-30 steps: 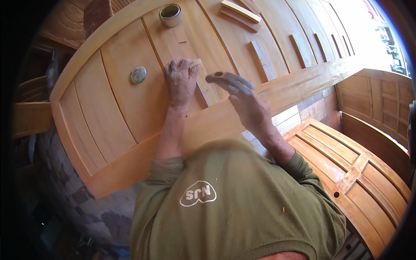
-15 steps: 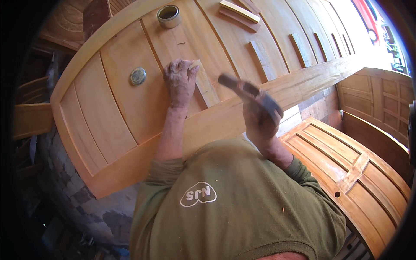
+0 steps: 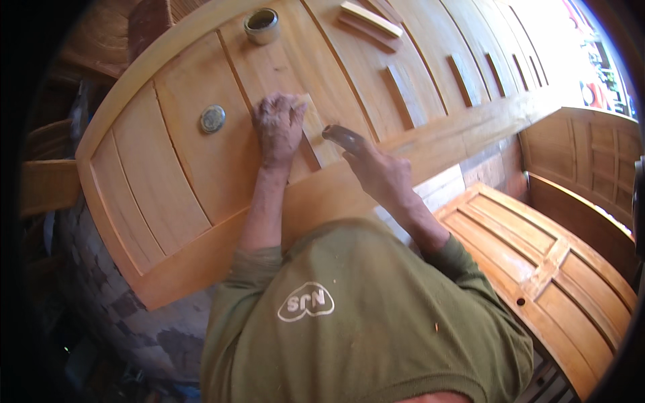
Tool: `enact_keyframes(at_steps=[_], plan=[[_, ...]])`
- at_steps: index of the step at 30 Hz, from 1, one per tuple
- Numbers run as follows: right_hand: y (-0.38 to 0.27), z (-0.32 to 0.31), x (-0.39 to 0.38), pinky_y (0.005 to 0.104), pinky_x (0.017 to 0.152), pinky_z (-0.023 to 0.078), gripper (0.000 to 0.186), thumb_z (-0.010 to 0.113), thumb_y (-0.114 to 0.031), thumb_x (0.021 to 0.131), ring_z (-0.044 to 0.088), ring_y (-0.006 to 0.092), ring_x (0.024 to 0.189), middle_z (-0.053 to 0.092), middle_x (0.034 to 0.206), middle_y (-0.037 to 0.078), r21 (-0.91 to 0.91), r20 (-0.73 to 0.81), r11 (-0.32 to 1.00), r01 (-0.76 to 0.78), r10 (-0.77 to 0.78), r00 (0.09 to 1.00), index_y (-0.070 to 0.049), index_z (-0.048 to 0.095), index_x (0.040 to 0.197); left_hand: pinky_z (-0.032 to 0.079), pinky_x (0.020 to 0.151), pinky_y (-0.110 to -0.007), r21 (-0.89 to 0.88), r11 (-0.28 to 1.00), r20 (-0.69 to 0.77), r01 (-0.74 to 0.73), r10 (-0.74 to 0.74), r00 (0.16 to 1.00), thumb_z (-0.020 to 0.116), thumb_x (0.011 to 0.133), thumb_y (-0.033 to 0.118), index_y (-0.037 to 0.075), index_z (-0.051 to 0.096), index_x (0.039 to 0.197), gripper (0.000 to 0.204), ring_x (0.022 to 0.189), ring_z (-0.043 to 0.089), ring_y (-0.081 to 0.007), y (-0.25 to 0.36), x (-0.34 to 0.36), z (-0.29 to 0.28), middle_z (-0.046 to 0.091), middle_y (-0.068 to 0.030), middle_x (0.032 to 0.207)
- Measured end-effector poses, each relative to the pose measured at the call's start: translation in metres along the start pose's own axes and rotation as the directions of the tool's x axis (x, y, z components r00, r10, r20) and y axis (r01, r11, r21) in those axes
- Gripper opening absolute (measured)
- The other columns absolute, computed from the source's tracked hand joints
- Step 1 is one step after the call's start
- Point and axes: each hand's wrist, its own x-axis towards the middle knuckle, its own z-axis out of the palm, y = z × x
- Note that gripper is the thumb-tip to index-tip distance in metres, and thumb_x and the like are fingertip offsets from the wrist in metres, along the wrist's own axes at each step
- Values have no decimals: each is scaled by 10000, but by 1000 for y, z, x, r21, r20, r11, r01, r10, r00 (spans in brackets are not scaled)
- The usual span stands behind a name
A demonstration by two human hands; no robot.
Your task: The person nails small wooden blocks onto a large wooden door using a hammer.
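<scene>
My left hand [image 3: 277, 127] has its fingers curled round the upper end of a short pale wooden strip [image 3: 316, 151], which lies across a board of the large wooden panel [image 3: 178, 154]. Just right of it, my right hand [image 3: 376, 171] grips a hammer [image 3: 339, 134], its dark head over the strip, partly hidden by my hand. A round metal lid [image 3: 212, 118] lies on the panel left of my left hand. An open metal can [image 3: 261, 32] stands farther up the panel.
Loose wooden strips [image 3: 369, 20] lie beside the can. Several short blocks [image 3: 406, 94] sit along the bottom rail to the right. A finished panelled door [image 3: 510, 248] lies at lower right. More wooden panels [image 3: 581, 158] stand at the right and left.
My right hand with the hammer rose and tilted, blurred, half a second ago, then came back down to the left toward the strip. My left hand has hardly moved.
</scene>
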Motion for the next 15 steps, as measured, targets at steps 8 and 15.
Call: enact_keyframes(at_steps=[8, 15], plan=[[11, 15, -11, 366, 571, 573, 375, 883, -198, 866, 723, 281, 657, 762, 914, 82, -49, -61, 988, 145, -148, 987, -97, 707, 1182, 451, 1019, -463, -39, 998, -37, 39, -41, 999, 803, 943, 260, 140, 741, 1118, 220, 1105, 605, -294, 4, 1, 2, 668, -63, 1090], [-23, -40, 13, 401, 550, 563, 330, 864, -189, 885, 713, 288, 636, 747, 848, 85, 146, -335, 941, 307, -245, 910, -92, 712, 1162, 456, 1009, -467, -54, 995, -49, 79, -82, 995, 805, 943, 267, 156, 743, 1109, 209, 1100, 605, -288, 3, -2, -2, 665, -67, 1080]])
